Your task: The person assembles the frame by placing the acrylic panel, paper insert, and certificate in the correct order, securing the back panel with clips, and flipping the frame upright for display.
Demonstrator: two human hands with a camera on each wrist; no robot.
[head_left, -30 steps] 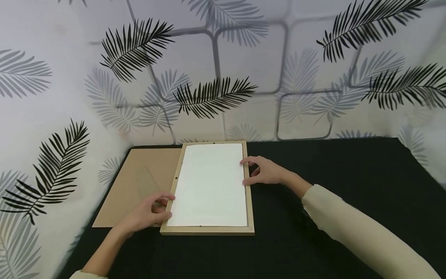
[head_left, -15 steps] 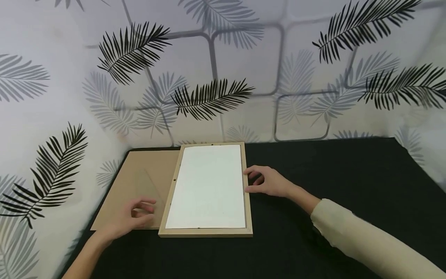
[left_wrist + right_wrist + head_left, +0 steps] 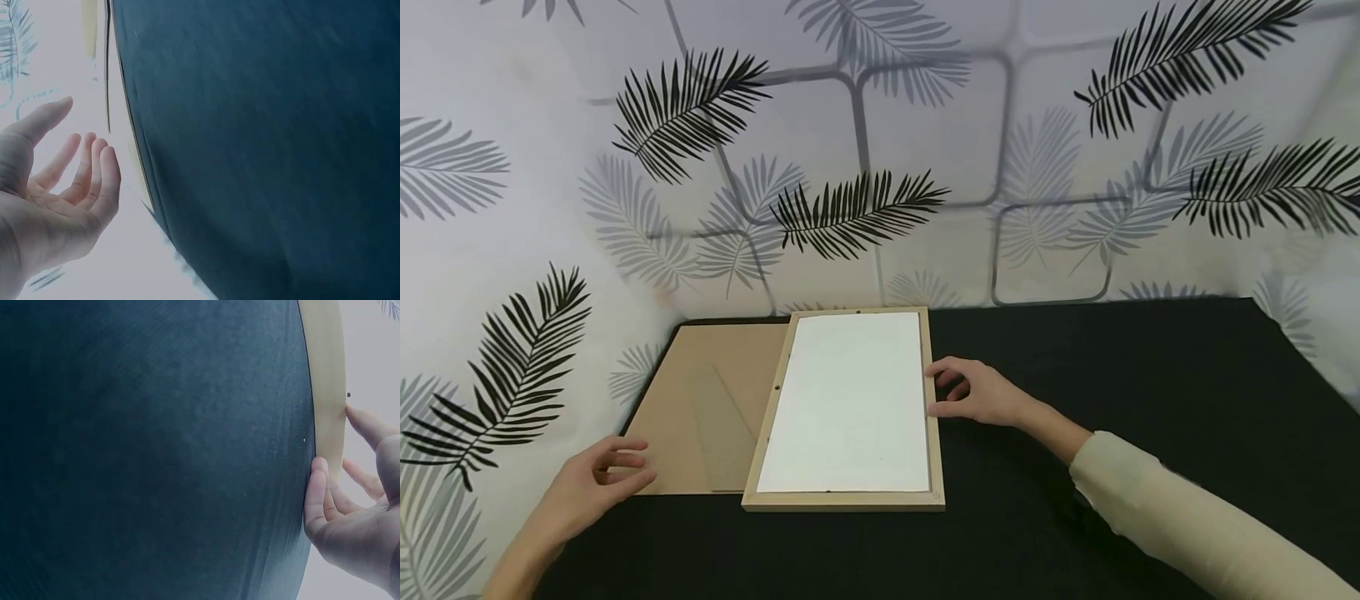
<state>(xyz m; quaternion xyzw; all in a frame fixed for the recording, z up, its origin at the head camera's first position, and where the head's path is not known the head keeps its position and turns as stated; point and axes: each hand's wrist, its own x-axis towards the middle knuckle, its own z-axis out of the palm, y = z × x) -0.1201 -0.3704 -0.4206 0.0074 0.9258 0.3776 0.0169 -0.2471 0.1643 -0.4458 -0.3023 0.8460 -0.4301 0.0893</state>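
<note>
Well, bench: black, stretching rightward.
Right hand: my parted fingers touch the wooden frame along its right edge.
Left hand: fingers loosely spread by the brown board.
Wooden frame: overlaps board, white panel inside.

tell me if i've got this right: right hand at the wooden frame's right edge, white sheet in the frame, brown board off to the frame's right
The board's side is wrong: the head view shows the brown board to the wooden frame's left.
</note>
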